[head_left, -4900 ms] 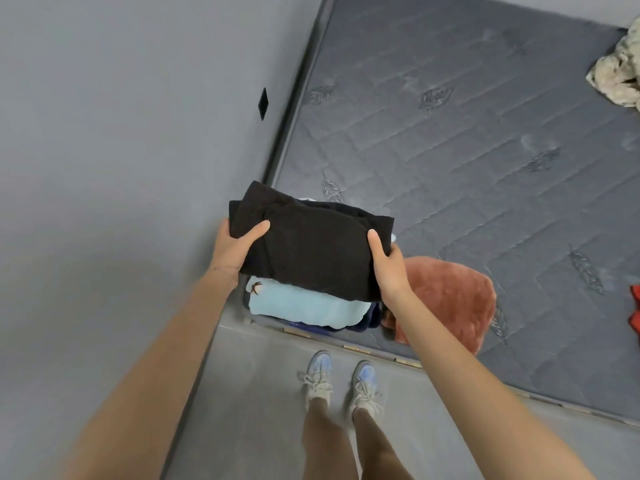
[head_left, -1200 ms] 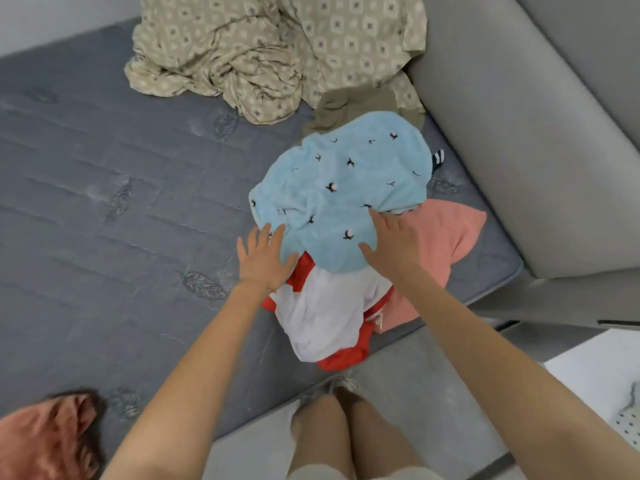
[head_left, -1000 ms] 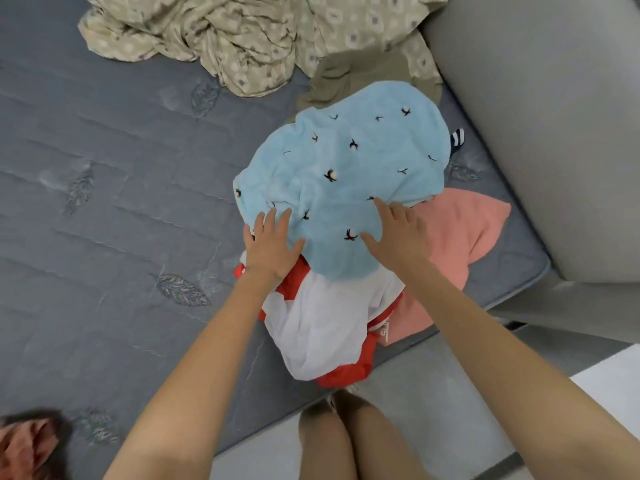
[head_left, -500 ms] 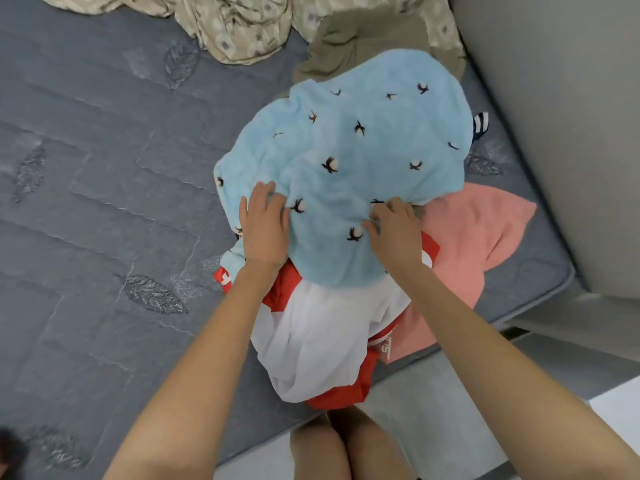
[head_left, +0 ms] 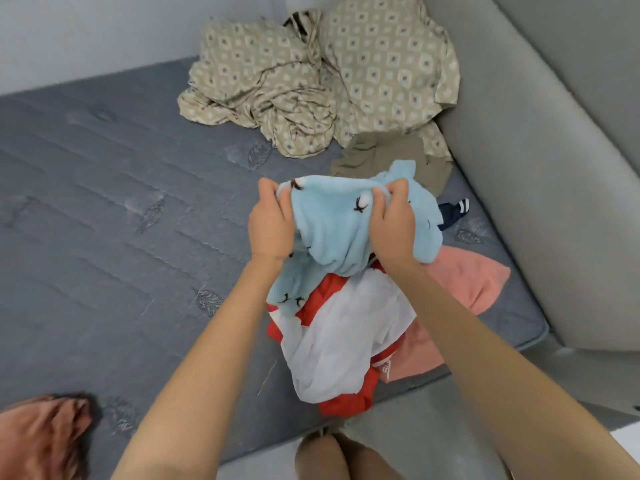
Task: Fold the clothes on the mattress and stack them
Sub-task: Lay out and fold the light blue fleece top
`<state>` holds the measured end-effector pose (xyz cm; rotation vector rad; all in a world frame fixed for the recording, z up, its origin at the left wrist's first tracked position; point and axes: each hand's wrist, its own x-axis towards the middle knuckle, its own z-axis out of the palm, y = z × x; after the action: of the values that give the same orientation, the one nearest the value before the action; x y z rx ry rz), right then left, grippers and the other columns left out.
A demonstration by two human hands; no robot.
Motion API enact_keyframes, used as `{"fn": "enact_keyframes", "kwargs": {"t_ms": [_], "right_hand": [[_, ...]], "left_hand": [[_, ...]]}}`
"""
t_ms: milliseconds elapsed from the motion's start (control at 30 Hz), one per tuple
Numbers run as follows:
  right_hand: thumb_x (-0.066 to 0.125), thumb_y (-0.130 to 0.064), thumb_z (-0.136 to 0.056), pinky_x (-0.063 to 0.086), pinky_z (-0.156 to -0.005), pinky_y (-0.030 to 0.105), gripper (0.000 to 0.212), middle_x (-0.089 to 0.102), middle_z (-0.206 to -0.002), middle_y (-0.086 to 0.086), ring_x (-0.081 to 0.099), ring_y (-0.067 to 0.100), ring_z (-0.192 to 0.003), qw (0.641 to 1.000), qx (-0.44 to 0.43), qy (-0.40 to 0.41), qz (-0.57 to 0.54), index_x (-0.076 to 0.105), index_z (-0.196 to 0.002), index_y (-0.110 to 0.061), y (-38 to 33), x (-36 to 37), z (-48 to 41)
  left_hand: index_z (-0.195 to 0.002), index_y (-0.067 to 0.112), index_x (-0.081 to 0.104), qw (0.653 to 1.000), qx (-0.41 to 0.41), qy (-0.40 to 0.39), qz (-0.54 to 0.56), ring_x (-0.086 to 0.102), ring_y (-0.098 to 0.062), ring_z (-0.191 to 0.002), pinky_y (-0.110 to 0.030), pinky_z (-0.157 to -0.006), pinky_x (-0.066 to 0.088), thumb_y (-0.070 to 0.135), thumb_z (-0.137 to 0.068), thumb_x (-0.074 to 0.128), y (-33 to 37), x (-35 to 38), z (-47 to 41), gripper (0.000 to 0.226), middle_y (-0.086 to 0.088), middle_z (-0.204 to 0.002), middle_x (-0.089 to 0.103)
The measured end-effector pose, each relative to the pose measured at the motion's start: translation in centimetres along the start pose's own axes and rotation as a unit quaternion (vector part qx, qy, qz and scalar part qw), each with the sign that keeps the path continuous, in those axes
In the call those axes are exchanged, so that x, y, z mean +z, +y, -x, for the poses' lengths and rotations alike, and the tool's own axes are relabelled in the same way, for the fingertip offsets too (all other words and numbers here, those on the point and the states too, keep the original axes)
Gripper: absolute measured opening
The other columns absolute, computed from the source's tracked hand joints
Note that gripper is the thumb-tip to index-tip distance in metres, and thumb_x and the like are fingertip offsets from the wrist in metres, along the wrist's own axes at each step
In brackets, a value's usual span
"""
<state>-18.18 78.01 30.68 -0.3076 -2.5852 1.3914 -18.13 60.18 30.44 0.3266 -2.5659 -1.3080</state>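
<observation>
Nearest the camera, the person's bare legs (head_left: 329,455) stand on a strip of grey floor (head_left: 408,424) against the near edge of the grey quilted mattress (head_left: 104,209). This edge runs from lower left up to a rounded corner at the right. A rust-coloured fuzzy cloth (head_left: 38,438) lies on the mattress in the lower left corner, well apart from everything else. The wide left stretch of the mattress is bare quilting, so the open room lies on that side. On the right a grey padded panel (head_left: 554,174) walls in the mattress along its whole side. Just past the near edge a white and red garment (head_left: 346,337) lies rumpled, its lower end hanging over the edge, with a pink garment (head_left: 464,282) spread under it toward the panel. Above these, both arms reach forward. The left hand (head_left: 272,223) and the right hand (head_left: 393,226) each have their fingers curled tight round a bunch of the light blue fleece garment (head_left: 336,233) at its upper edge, holding it raised between them. Its lower folds sag onto the white and red garment. A navy striped piece (head_left: 453,211) shows just beside the blue garment's right side. An olive garment (head_left: 384,157) lies behind it, and beyond that is a crumpled beige patterned sheet (head_left: 322,84), heaped against the panel and a pale wall (head_left: 104,29) at the far edge.
</observation>
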Motion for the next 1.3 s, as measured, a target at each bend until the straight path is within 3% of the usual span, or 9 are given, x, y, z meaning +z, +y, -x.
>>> {"fn": "enact_keyframes", "kwargs": {"t_ms": [100,300,500,667,933,1067,1300], "right_hand": [[0.04,-0.031,-0.104,0.032,-0.049,0.018,0.02,0.042,-0.066,-0.01,0.045,0.0,-0.053,0.998,-0.046,-0.006,-0.039,0.036,-0.091,-0.017,-5.5,-0.9,1.0],[0.042,-0.027,-0.103,0.035,-0.058,0.035,0.02,0.04,-0.067,-0.011,0.042,-0.003,-0.056,0.984,-0.135,-0.027,-0.11,0.037,-0.089,-0.014,-16.4,-1.3,2.6],[0.048,-0.025,-0.1,0.035,-0.057,0.019,0.024,0.04,-0.065,-0.012,0.043,-0.008,-0.056,0.972,-0.183,-0.046,-0.144,0.037,-0.079,-0.024,-23.9,0.4,7.1],[0.05,-0.026,-0.099,0.034,-0.058,0.019,0.023,0.041,-0.069,-0.012,0.041,-0.007,-0.058,0.967,-0.184,-0.062,-0.167,0.039,-0.079,-0.022,-28.6,3.3,13.2],[0.053,-0.026,-0.098,0.033,-0.058,0.018,0.027,0.042,-0.071,-0.01,0.04,-0.003,-0.058,0.954,-0.184,-0.035,-0.232,0.039,-0.075,-0.023,-37.2,8.0,22.7],[0.054,-0.024,-0.097,0.033,-0.06,0.019,0.026,0.042,-0.071,-0.01,0.039,-0.004,-0.059,0.947,-0.182,-0.044,-0.26,0.039,-0.076,-0.022,-41.0,10.8,26.7],[0.053,-0.022,-0.097,0.034,-0.057,0.013,0.03,0.04,-0.069,-0.01,0.039,-0.007,-0.054,0.955,-0.18,-0.062,-0.226,0.037,-0.072,-0.023,-42.1,13.6,29.7]], "left_hand": [[-0.086,0.013,0.034,0.999,0.038,0.032,0.01,0.035,-0.015,-0.05,-0.034,-0.048,0.025,0.03,-0.104,0.038,3.3,-5.3,0.7,0.025,0.005,-0.058,0.037],[-0.078,0.022,0.033,0.989,0.093,0.113,0.028,0.027,-0.011,-0.049,-0.036,-0.051,0.027,0.024,-0.103,0.04,7.4,-15.0,1.3,0.026,0.008,-0.057,0.032],[-0.073,0.026,0.03,0.979,0.108,0.164,0.053,0.027,-0.011,-0.052,-0.029,-0.052,0.024,0.025,-0.1,0.042,6.9,-24.0,2.3,0.03,0.014,-0.054,0.034],[-0.077,0.014,0.034,0.974,0.105,0.192,0.066,0.03,-0.01,-0.055,-0.028,-0.056,0.028,0.026,-0.1,0.045,4.0,-31.5,4.6,0.028,0.009,-0.058,0.032],[-0.069,0.023,0.03,0.959,0.112,0.238,0.103,0.031,-0.003,-0.055,-0.02,-0.055,0.028,0.021,-0.1,0.048,-0.3,-45.9,8.3,0.036,0.008,-0.061,0.031],[-0.074,0.01,0.038,0.953,0.121,0.254,0.111,0.028,-0.004,-0.056,-0.02,-0.056,0.029,0.02,-0.101,0.048,-2.3,-52.0,9.7,0.031,0.005,-0.064,0.031],[-0.074,0.011,0.037,0.954,0.102,0.255,0.118,0.028,-0.003,-0.056,-0.017,-0.055,0.03,0.02,-0.1,0.049,-4.9,-56.0,10.4,0.03,0.006,-0.064,0.03]]}}
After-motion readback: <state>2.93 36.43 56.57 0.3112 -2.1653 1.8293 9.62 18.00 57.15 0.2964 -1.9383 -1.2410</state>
